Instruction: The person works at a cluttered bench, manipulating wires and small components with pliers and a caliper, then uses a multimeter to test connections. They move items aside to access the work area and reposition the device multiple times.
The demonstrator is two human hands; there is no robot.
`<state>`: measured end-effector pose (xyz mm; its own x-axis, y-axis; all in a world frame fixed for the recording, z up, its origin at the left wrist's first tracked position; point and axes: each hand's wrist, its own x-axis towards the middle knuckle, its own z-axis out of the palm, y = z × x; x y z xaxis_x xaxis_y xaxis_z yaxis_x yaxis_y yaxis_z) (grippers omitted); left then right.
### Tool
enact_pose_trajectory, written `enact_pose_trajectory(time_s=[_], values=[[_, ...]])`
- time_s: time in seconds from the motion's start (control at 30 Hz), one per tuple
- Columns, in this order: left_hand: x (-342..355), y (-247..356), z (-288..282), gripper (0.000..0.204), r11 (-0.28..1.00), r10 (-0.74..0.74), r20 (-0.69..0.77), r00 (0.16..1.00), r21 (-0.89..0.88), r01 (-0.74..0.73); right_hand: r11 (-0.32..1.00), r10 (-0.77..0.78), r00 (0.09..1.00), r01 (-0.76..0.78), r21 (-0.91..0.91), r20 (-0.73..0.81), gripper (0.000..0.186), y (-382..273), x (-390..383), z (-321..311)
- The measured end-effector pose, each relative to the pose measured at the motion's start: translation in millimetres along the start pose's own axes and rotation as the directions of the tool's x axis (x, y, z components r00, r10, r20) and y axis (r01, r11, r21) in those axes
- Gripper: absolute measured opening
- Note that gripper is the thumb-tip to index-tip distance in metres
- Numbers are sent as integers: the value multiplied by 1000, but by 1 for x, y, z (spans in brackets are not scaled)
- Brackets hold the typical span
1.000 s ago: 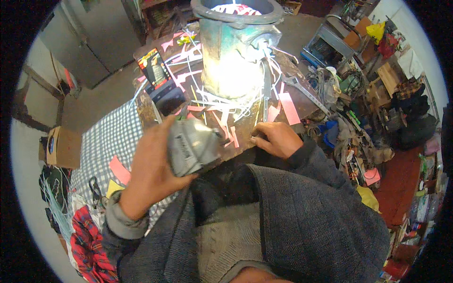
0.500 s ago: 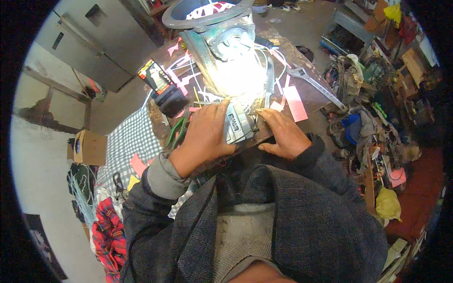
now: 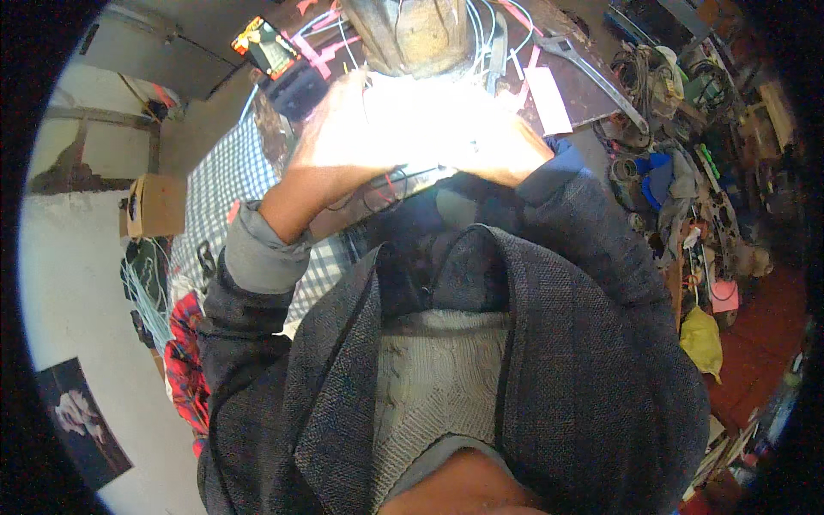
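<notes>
My left hand (image 3: 330, 142) and my right hand (image 3: 515, 146) reach over the near part of the workbench. A very bright light washes out the fingers of both and whatever lies between them. Just beyond them stands a worn, dirty cast-metal body (image 3: 408, 39), its top cut off by the picture's edge. White cables (image 3: 477, 39) and a flat, blade-like tool (image 3: 497, 56) lie to its right. Further right are a pink paper strip (image 3: 549, 99) and a large adjustable wrench (image 3: 596, 77). Close to my left hand sit a dark block (image 3: 293, 88) and a black-and-orange package (image 3: 264, 47).
A checked cloth (image 3: 215, 193) covers a surface on the left, with a cardboard box (image 3: 159, 206) beyond it and red plaid fabric (image 3: 184, 369) nearer me. Piled clutter (image 3: 678, 172) fills the floor at right, with a yellow bag (image 3: 702, 342) nearer me.
The view has tipped so the bench sits higher in it. Glare has moved from the metal body onto my hands. The grey box with a label between them is now lost in the light.
</notes>
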<state>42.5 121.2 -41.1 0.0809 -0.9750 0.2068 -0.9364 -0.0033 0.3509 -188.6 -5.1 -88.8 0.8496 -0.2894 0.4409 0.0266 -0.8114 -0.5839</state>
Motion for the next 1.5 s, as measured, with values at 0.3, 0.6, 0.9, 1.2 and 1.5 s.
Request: enact_pose_trajectory(time_s=[0.3,0.6,0.9,1.2,1.5], values=[[-32,-5,-6,56,997,50,-90,995,60,-44,964,182,983,-178,-199,4,83,3,19,-12],[-33,-4,-12,17,977,195,-70,978,102,-187,943,220,970,-186,-276,100,46,30,2,-17],[-2,-8,-10,16,806,-149,-26,989,-582,106,934,152,951,-227,-274,-269,21,20,14,-25],[-1,-26,-46,19,540,-72,251,965,-804,249,881,-446,888,412,-231,-116,23,-45,52,-36],[-45,-52,-61,31,250,-206,70,976,-961,121,966,9,987,33,-257,163,90,-35,71,-12]])
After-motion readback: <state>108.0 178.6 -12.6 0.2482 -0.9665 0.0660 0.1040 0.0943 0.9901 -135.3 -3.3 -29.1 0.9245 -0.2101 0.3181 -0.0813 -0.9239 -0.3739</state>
